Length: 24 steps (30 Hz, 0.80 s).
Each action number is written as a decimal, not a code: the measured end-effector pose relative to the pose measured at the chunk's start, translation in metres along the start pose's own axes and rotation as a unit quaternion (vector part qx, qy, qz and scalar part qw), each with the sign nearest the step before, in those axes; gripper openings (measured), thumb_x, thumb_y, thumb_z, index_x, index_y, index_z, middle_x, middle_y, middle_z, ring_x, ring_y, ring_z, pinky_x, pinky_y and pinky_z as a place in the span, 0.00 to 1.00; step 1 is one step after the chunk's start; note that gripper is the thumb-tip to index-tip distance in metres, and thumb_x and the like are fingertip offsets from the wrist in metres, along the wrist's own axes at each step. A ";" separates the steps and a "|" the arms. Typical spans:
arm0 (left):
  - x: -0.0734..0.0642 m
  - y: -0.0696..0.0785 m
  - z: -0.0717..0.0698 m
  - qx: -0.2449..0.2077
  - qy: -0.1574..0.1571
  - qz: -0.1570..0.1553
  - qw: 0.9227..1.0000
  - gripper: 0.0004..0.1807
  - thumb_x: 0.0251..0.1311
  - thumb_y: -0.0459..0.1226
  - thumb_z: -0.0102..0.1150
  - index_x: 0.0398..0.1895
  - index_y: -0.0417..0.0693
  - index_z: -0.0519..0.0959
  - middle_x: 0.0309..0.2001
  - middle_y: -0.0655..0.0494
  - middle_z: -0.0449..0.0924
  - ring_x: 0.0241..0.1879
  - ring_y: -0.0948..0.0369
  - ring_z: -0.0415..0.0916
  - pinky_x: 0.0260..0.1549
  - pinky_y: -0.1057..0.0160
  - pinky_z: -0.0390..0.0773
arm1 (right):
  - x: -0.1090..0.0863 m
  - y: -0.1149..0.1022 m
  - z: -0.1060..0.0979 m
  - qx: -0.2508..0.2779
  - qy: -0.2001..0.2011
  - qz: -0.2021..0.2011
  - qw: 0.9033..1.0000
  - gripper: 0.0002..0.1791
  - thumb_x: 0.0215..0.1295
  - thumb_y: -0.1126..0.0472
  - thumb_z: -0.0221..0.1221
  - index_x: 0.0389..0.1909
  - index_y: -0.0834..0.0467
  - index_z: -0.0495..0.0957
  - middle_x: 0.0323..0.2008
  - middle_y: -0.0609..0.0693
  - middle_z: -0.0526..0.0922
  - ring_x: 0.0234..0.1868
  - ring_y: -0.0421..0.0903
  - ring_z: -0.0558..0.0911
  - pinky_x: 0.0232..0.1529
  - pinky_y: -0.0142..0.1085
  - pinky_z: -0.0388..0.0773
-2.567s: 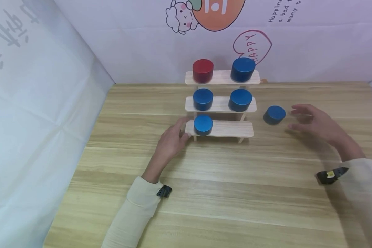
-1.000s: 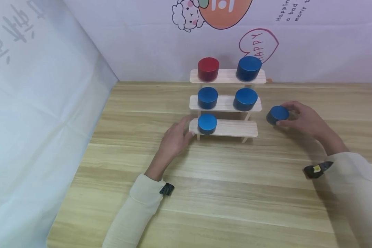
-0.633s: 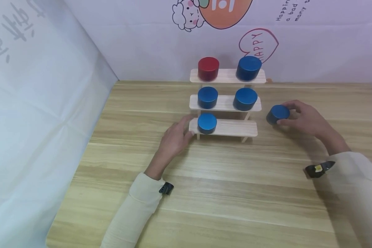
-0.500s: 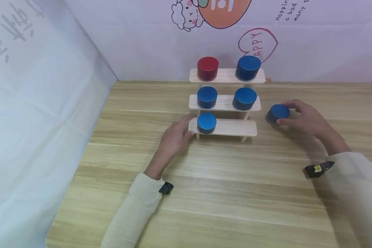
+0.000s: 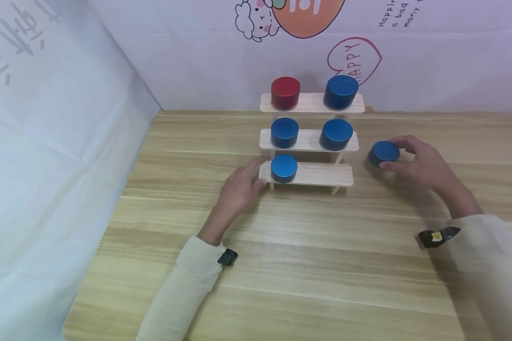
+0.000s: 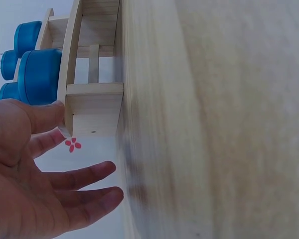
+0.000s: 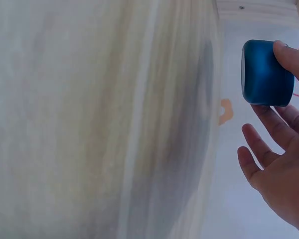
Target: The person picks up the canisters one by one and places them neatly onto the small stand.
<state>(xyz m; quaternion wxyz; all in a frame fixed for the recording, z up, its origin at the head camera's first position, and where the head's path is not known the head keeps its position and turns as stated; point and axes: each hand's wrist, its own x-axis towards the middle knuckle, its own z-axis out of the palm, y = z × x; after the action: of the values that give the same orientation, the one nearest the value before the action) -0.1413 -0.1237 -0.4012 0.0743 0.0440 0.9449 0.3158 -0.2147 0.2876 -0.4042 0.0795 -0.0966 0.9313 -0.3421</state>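
Observation:
My right hand [image 5: 424,166] pinches a short blue cylinder [image 5: 384,152] between thumb and fingers, to the right of a three-tier wooden stand [image 5: 322,174]. The right wrist view shows this blue cylinder [image 7: 266,72] raised off the table, with the lower fingers spread free of it. My left hand [image 5: 237,189] holds the left end of the stand's lowest shelf. In the left wrist view, the thumb lies at the board's edge with the index finger behind it, and the other fingers reach out loosely.
On the stand's top tier are a red cylinder [image 5: 285,93] and a large blue cylinder [image 5: 341,92]. Two blue cylinders sit on the middle tier, and one blue cylinder [image 5: 284,168] stands at the lowest tier's left. A printed white cloth [image 5: 196,71] hangs behind the wooden table [image 5: 307,265].
My right hand has come in from the right, taken hold of the blue cylinder and lifted it slightly off the table. My left hand has stayed at the shelf's end.

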 end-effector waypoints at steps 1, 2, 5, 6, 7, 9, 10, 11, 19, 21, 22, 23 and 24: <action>0.000 0.000 0.000 -0.001 0.000 0.000 1.000 0.29 0.73 0.40 0.55 0.75 0.59 0.63 0.68 0.52 0.71 0.60 0.50 0.71 0.52 0.46 0.74 | -0.001 -0.001 0.000 0.000 0.005 -0.003 1.000 0.39 0.64 0.49 0.68 0.67 0.68 0.66 0.64 0.70 0.68 0.66 0.71 0.63 0.64 0.66 0.57; 0.000 0.000 0.000 -0.002 0.000 0.001 1.000 0.29 0.73 0.40 0.55 0.75 0.59 0.63 0.68 0.52 0.71 0.60 0.50 0.71 0.52 0.46 0.74 | -0.003 -0.002 0.000 0.001 0.009 -0.004 1.000 0.39 0.64 0.49 0.68 0.67 0.68 0.66 0.64 0.70 0.68 0.66 0.71 0.64 0.63 0.66 0.57; -0.001 -0.001 0.001 -0.003 0.003 0.005 1.000 0.29 0.73 0.39 0.55 0.75 0.59 0.63 0.67 0.52 0.72 0.59 0.50 0.71 0.50 0.48 0.74 | -0.006 -0.006 0.001 0.008 0.019 -0.010 1.000 0.39 0.63 0.50 0.68 0.67 0.69 0.66 0.64 0.70 0.69 0.66 0.71 0.64 0.63 0.66 0.57; -0.001 -0.001 0.001 -0.004 0.004 0.006 1.000 0.29 0.73 0.39 0.55 0.75 0.59 0.63 0.66 0.51 0.73 0.58 0.50 0.72 0.49 0.48 0.75 | -0.007 -0.007 0.001 0.012 0.023 -0.014 1.000 0.39 0.63 0.51 0.69 0.67 0.69 0.66 0.64 0.70 0.69 0.66 0.71 0.64 0.63 0.66 0.57; -0.001 -0.001 0.001 -0.004 0.005 0.006 1.000 0.29 0.73 0.39 0.55 0.75 0.59 0.63 0.65 0.51 0.73 0.57 0.51 0.72 0.47 0.49 0.75 | -0.007 -0.009 0.002 0.015 0.024 -0.014 0.999 0.39 0.63 0.51 0.69 0.67 0.69 0.66 0.64 0.70 0.69 0.66 0.70 0.64 0.63 0.66 0.58; -0.001 -0.001 0.002 -0.003 0.006 0.007 1.000 0.29 0.73 0.40 0.55 0.75 0.59 0.63 0.64 0.51 0.74 0.57 0.51 0.72 0.47 0.49 0.75 | -0.009 -0.011 0.002 0.019 0.026 -0.012 0.999 0.39 0.63 0.51 0.69 0.67 0.69 0.66 0.63 0.70 0.69 0.66 0.71 0.64 0.63 0.66 0.58; 0.000 -0.001 0.002 -0.002 0.006 0.007 1.000 0.29 0.73 0.40 0.55 0.75 0.59 0.63 0.64 0.51 0.74 0.56 0.51 0.72 0.46 0.49 0.75 | -0.010 -0.012 0.002 0.020 0.027 -0.009 0.999 0.39 0.63 0.51 0.69 0.67 0.69 0.66 0.63 0.69 0.69 0.65 0.71 0.64 0.62 0.66 0.58; 0.000 -0.001 0.002 0.000 0.005 0.006 1.000 0.29 0.73 0.40 0.55 0.75 0.59 0.63 0.65 0.51 0.73 0.57 0.51 0.72 0.47 0.49 0.75 | -0.012 -0.013 0.002 0.020 0.027 -0.005 0.999 0.40 0.63 0.50 0.68 0.67 0.69 0.65 0.64 0.70 0.69 0.66 0.72 0.64 0.62 0.67 0.59; 0.001 0.000 0.001 0.007 0.003 0.008 1.000 0.29 0.72 0.39 0.56 0.75 0.57 0.64 0.68 0.51 0.71 0.59 0.50 0.71 0.51 0.48 0.74 | -0.019 -0.019 0.004 0.013 0.036 0.011 0.999 0.42 0.63 0.47 0.68 0.70 0.65 0.64 0.65 0.69 0.68 0.66 0.73 0.63 0.60 0.69 0.59; 0.001 0.000 0.001 0.008 0.002 0.009 1.000 0.29 0.72 0.39 0.56 0.75 0.58 0.63 0.67 0.51 0.71 0.58 0.50 0.71 0.51 0.49 0.74 | -0.020 -0.020 0.004 0.013 0.037 0.010 0.999 0.42 0.63 0.47 0.68 0.70 0.65 0.64 0.65 0.69 0.68 0.67 0.73 0.62 0.60 0.69 0.59; 0.001 -0.001 0.001 0.008 0.003 0.009 1.000 0.29 0.72 0.39 0.56 0.75 0.58 0.63 0.67 0.51 0.71 0.58 0.50 0.72 0.50 0.49 0.74 | -0.021 -0.020 0.005 0.012 0.038 0.008 0.999 0.42 0.63 0.47 0.68 0.70 0.65 0.64 0.65 0.69 0.68 0.67 0.73 0.63 0.60 0.69 0.59; 0.001 -0.001 0.000 0.010 0.003 0.009 1.000 0.29 0.72 0.39 0.56 0.75 0.58 0.63 0.67 0.51 0.71 0.58 0.50 0.72 0.50 0.49 0.74 | -0.021 -0.020 0.005 0.011 0.038 0.007 0.999 0.41 0.63 0.48 0.68 0.70 0.65 0.64 0.65 0.69 0.68 0.67 0.73 0.63 0.60 0.69 0.59; 0.001 -0.001 0.000 0.010 0.003 0.009 1.000 0.29 0.72 0.39 0.56 0.75 0.58 0.63 0.66 0.51 0.72 0.57 0.50 0.72 0.50 0.49 0.74 | -0.021 -0.020 0.006 0.012 0.038 0.006 0.999 0.41 0.63 0.48 0.68 0.70 0.65 0.64 0.65 0.69 0.68 0.67 0.73 0.63 0.60 0.69 0.58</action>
<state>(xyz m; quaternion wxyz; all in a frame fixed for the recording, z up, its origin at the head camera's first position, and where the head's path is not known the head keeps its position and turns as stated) -0.1424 -0.1248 -0.4022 0.0680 0.0519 0.9479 0.3070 -0.1905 0.2739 -0.3938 0.0474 -0.0771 0.9300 -0.3561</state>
